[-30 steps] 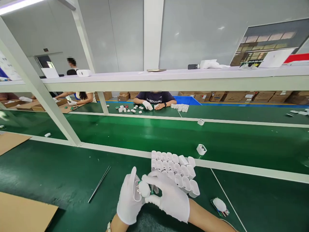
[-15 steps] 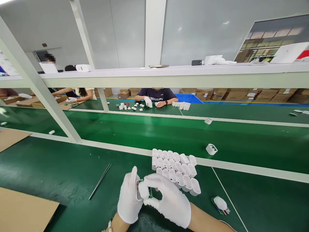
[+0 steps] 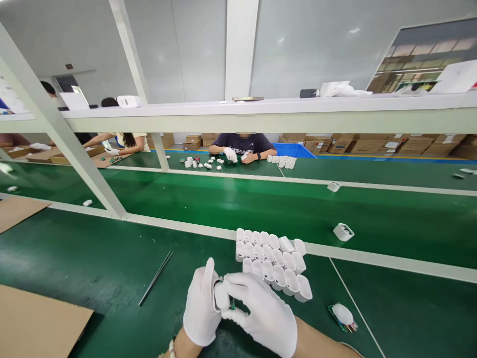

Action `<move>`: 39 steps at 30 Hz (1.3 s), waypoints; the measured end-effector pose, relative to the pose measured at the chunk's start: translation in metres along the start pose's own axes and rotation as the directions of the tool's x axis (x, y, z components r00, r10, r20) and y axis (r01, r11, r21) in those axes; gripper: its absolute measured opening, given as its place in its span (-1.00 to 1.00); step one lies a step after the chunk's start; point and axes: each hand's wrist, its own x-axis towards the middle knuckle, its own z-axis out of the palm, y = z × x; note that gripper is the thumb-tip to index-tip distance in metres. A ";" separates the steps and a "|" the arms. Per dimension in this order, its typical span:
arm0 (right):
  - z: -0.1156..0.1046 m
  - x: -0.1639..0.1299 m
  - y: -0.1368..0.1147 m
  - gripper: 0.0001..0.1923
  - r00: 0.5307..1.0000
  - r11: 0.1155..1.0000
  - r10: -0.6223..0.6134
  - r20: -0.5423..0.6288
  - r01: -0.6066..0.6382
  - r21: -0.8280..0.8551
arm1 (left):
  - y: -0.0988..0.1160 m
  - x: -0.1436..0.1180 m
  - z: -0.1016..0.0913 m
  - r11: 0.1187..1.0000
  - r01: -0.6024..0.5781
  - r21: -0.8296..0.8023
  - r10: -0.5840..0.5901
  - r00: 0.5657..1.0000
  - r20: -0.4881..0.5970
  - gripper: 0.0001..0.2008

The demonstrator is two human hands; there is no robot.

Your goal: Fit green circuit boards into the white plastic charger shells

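Both my hands wear white gloves and meet low in the middle of the view. My left hand grips a white plastic charger shell from the left. My right hand pinches a white cap with a small green circuit board and presses it against the shell. Just beyond my hands stands a block of several empty white shells in rows on the green mat. A further white cap on a green board lies to the right of my right forearm.
Metal tweezers lie on the mat to the left, with cardboard sheets beyond. A green conveyor belt carries white shells past. A white frame post and shelf cross ahead. Other people work opposite.
The loose shells on the belt have travelled to the right. My right hand has pushed the cap and board closer into the shell held by my left hand.
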 end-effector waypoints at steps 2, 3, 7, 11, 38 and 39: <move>0.001 0.000 -0.001 -0.71 0.999 0.999 -0.030 0.018 0.030 -0.021 | 0.000 0.000 0.000 1.000 0.007 0.009 -0.007 1.000 -0.008 -0.32; 0.001 0.000 -0.001 -0.71 0.999 0.998 -0.043 0.022 0.043 -0.037 | 0.001 0.000 0.000 1.000 0.008 0.011 -0.008 1.000 -0.011 -0.32; 0.006 -0.003 0.001 -0.75 0.999 0.995 -0.026 0.033 0.029 -0.097 | 0.001 0.000 0.001 1.000 0.008 0.007 -0.008 1.000 -0.012 -0.35; 0.009 -0.003 0.004 -0.79 0.999 0.995 -0.003 0.049 0.008 -0.103 | 0.000 0.000 0.000 1.000 0.005 -0.019 -0.006 1.000 -0.017 -0.37; 0.004 0.008 0.009 -0.48 0.947 0.756 0.226 0.226 -0.317 0.573 | 0.011 -0.016 -0.007 0.819 0.284 -0.499 -0.173 0.951 0.256 -0.39; 0.004 0.008 0.009 -0.49 0.943 0.749 0.239 0.232 -0.331 0.574 | 0.011 -0.016 -0.006 0.808 0.300 -0.507 -0.179 0.945 0.275 -0.39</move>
